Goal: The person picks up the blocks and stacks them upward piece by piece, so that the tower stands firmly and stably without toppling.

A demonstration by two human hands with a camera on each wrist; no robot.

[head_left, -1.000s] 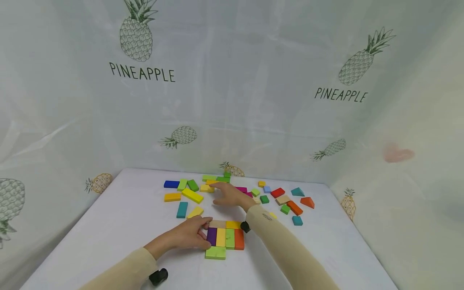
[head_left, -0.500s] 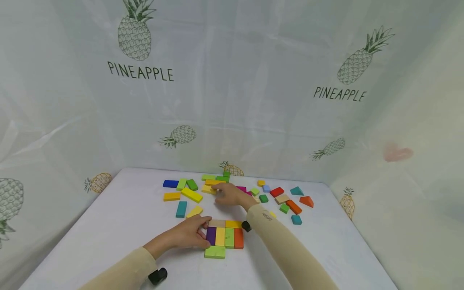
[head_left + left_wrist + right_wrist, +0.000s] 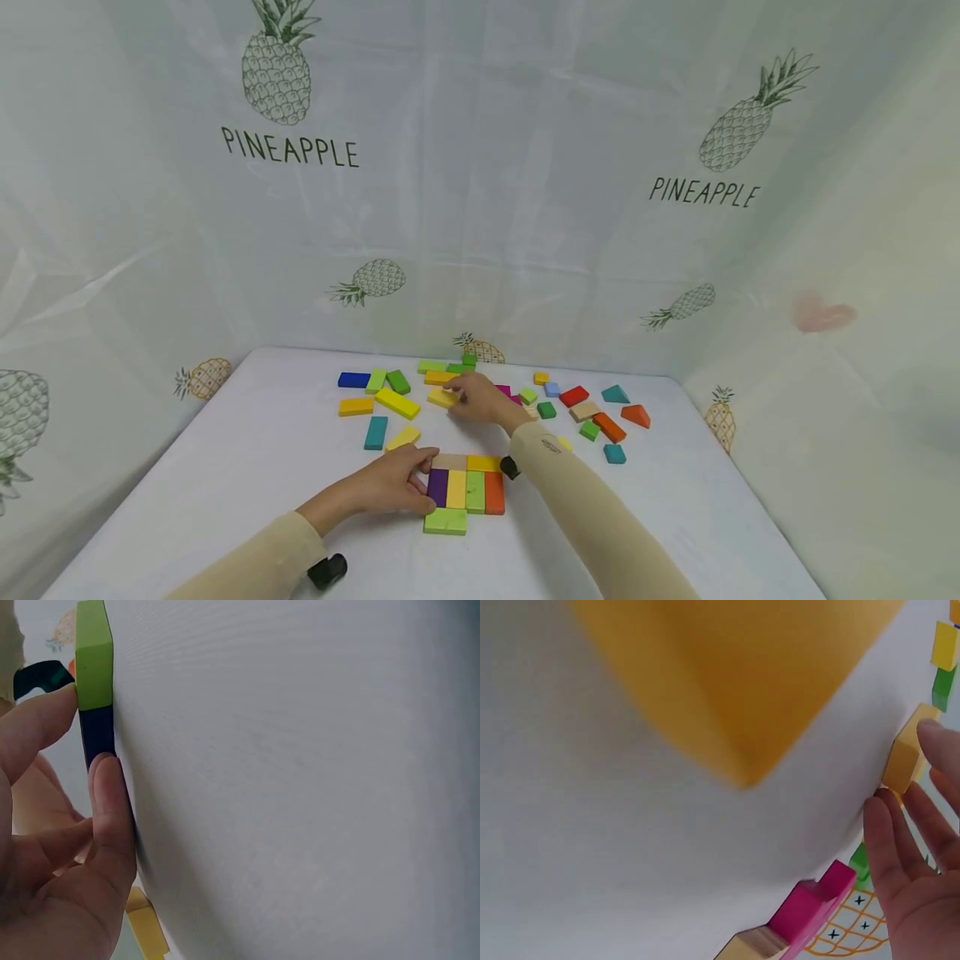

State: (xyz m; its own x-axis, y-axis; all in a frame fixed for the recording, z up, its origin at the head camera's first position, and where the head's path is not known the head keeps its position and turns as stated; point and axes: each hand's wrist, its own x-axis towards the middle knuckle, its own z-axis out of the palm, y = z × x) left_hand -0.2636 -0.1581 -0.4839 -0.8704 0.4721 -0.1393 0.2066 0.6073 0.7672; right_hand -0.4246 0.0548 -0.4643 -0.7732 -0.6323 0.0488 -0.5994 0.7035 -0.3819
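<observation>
Along the left side of the purple block: left hand, grip spread, digits touching that block, one at its seam with the lime block. Beyond the purple block, well apart: right hand, grip closed to a pinch on one end of a pale yellow block. Right of the purple block, side by side: cream-yellow block, light green block, orange-red block.

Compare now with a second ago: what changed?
The pale yellow block slid right and slightly nearer the assembled blocks; the right hand's fingertips shifted right with it. Nothing visibly let go. The left hand and assembled blocks stayed put.
</observation>
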